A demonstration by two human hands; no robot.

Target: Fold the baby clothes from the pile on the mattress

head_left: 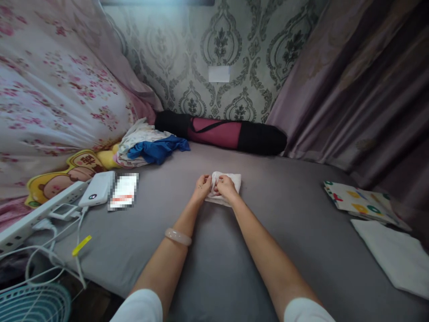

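Observation:
A small white folded cloth (pixel 236 180) lies on the grey sheet near the middle of the bed. At its left edge, my left hand (pixel 203 187) has its fingers curled on the fabric. My right hand (pixel 225 188) rests over the cloth's middle, fingers bent and closed on it. Between the two hands the fabric looks bunched up. My fingers cover part of the cloth, so its folds there are hidden. A pale bangle (pixel 178 236) sits on my left forearm.
On the left are a power strip (pixel 43 210), a white power bank (pixel 97 188), a blurred phone-like rectangle (pixel 124 191) and tangled cables. Rumpled clothes (pixel 157 150) and a long black-and-maroon bag (pixel 217 133) lie behind. Folded patterned fabric (pixel 360 201) and white cloth (pixel 392 252) lie right.

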